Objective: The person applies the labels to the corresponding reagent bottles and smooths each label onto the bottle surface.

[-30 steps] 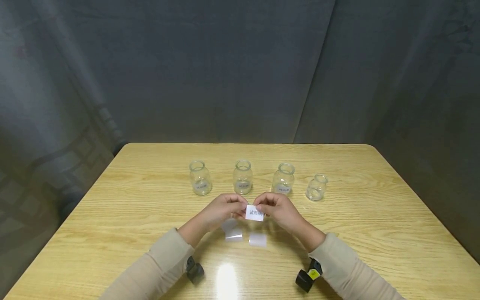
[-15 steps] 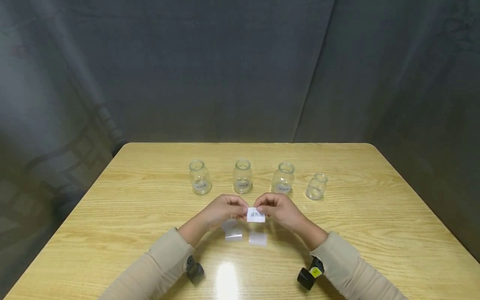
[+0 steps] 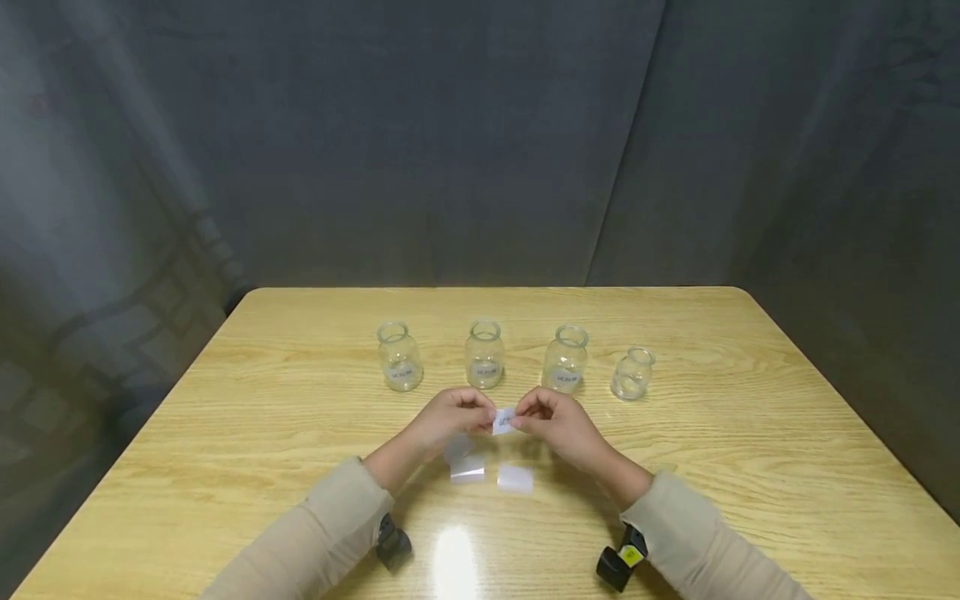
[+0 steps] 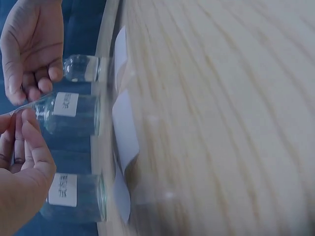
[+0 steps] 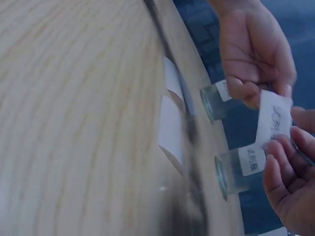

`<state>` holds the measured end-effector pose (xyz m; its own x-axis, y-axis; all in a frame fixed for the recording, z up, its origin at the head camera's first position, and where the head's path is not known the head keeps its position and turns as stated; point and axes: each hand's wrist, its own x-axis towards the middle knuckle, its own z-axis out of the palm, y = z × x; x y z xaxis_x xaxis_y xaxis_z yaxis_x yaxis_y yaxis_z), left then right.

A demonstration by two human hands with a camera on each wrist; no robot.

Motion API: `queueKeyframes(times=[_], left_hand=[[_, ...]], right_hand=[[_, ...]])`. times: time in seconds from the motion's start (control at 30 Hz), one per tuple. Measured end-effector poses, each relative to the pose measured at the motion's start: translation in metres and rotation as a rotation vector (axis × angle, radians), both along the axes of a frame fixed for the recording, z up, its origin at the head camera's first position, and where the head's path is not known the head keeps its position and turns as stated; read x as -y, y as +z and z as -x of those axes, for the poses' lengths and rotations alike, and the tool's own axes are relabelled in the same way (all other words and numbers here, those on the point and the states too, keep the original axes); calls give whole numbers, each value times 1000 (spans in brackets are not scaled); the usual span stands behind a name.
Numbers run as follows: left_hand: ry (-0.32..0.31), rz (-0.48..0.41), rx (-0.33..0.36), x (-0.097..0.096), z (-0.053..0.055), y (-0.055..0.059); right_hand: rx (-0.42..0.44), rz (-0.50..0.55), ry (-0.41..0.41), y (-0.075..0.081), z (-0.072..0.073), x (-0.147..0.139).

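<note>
Between my two hands is a small white label (image 5: 273, 118) with dark printed characters, raised over the table in front of the jars. My left hand (image 3: 450, 421) pinches its left edge between thumb and fingers. The thumb and forefinger of my right hand (image 3: 555, 425) pinch the right side, covering part of the print. Beyond the hands stand glass jars in a row: a left jar (image 3: 401, 358), a middle jar (image 3: 485, 354) and a right jar (image 3: 566, 358), each bearing a similar label. At the row's right end, a smaller glass jar (image 3: 633, 375) shows no label.
Close below my hands, pale paper pieces (image 3: 467, 469) lie on the wooden table (image 3: 750, 458), with another white piece (image 3: 515, 478) to their right. The pieces curl up at their edges in the wrist views. A grey curtain (image 3: 450, 150) hangs behind the table.
The label has turned and tilted between the fingers, so less of its print shows in the head view. My right fingers have shifted slightly on it. Jars and loose paper pieces stay put.
</note>
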<state>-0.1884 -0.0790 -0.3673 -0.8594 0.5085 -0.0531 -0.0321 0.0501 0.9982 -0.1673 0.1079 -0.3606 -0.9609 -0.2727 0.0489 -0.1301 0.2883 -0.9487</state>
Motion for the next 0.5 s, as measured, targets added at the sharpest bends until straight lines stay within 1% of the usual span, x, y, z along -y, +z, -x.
queueKeyframes(times=[0.07,0.13,0.27,0.37,0.5], left_hand=[[-9,9,2,-3,0,-1],[-10,16,11,-7,0,-1],[-3,29,21,-13,-1,-3],[-10,33,24,-15,-1,-4],[-19,26,29,-15,-2,-5]], right_hand=[[10,21,55,-1,-1,2],[5,33,88,-2,-3,3],[-1,27,86,-3,-4,3],[3,9,83,-4,-5,3],[-12,7,96,-4,-6,2]])
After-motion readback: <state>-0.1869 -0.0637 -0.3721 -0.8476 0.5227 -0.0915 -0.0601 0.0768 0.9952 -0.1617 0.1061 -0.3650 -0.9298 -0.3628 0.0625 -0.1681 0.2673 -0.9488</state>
